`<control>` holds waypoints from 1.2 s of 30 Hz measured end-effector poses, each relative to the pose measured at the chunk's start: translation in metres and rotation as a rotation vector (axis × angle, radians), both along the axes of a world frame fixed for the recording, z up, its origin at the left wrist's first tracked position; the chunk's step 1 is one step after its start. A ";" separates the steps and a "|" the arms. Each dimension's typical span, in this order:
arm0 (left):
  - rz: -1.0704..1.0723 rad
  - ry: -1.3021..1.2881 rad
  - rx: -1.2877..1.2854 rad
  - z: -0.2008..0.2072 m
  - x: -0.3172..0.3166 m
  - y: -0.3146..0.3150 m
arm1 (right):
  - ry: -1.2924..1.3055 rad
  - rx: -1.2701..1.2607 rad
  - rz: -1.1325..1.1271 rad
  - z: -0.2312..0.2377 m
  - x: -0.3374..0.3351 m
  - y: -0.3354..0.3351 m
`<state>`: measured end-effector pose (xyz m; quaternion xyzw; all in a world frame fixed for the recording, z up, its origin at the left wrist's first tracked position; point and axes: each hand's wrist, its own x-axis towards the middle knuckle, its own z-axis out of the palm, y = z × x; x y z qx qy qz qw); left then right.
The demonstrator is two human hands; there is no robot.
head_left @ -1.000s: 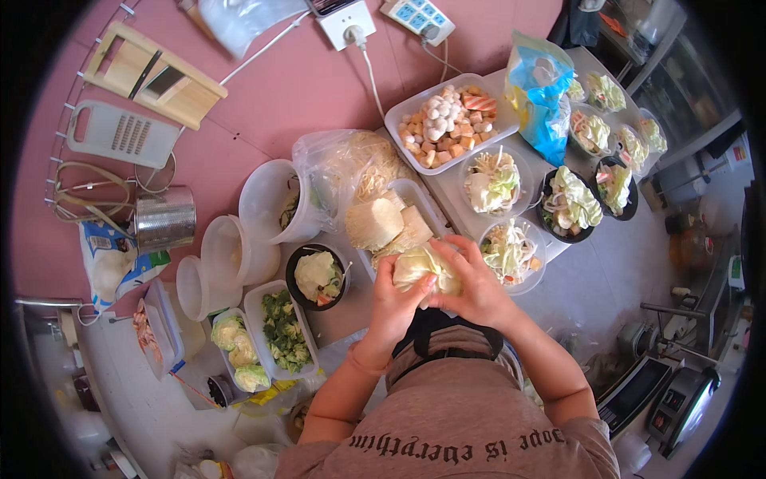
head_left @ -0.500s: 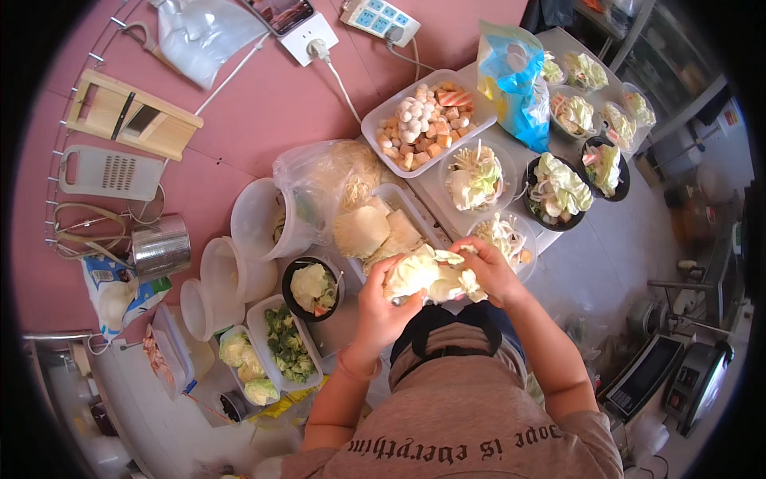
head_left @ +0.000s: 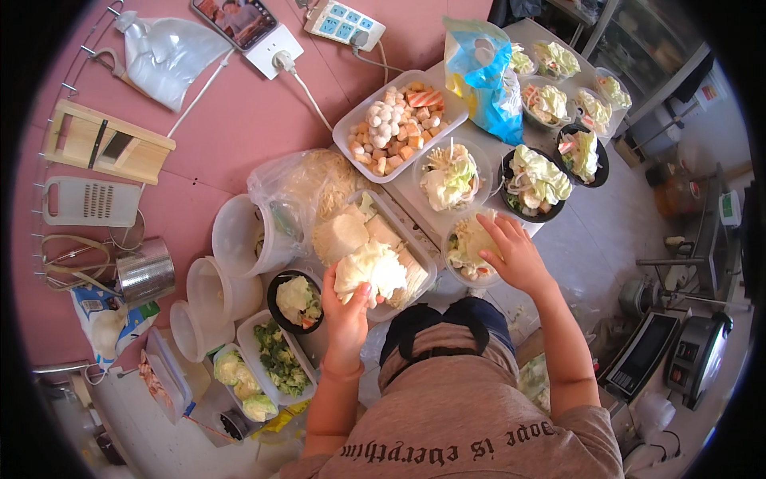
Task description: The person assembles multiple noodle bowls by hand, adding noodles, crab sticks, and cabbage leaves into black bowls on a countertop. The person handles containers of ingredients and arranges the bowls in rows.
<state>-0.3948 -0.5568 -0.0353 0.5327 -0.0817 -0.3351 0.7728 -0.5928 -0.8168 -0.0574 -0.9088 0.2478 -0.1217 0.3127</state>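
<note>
My left hand (head_left: 348, 310) is closed around a pale chunk of cabbage (head_left: 370, 273), held above a clear tray (head_left: 432, 271) of flat beige sheets (head_left: 339, 234). To its right, my right hand (head_left: 517, 254) is over a clear round bowl (head_left: 463, 278), its fingers stretched out. A pale leaf (head_left: 472, 239) lies in that bowl under the fingertips; whether they touch it I cannot tell. Just beyond stands another clear bowl (head_left: 452, 185) with cabbage and thin white mushrooms. A black bowl (head_left: 536, 188) beside it holds similar food.
A tub (head_left: 349, 136) of meatballs and cubes sits at the back, beside a blue bag (head_left: 496, 88). More filled bowls (head_left: 549, 104) stand far right. On the left are a black bowl (head_left: 297, 302), a broccoli box (head_left: 278, 359), white buckets (head_left: 231, 239) and a grater (head_left: 92, 201).
My hands have moved apart. The right one left the cabbage for the clear bowl, where a pale leaf now lies; the left one keeps the cabbage, slightly farther left.
</note>
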 end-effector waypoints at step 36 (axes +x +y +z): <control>0.032 0.067 -0.100 0.011 -0.017 0.014 | -0.800 0.734 -0.607 0.023 0.019 -0.056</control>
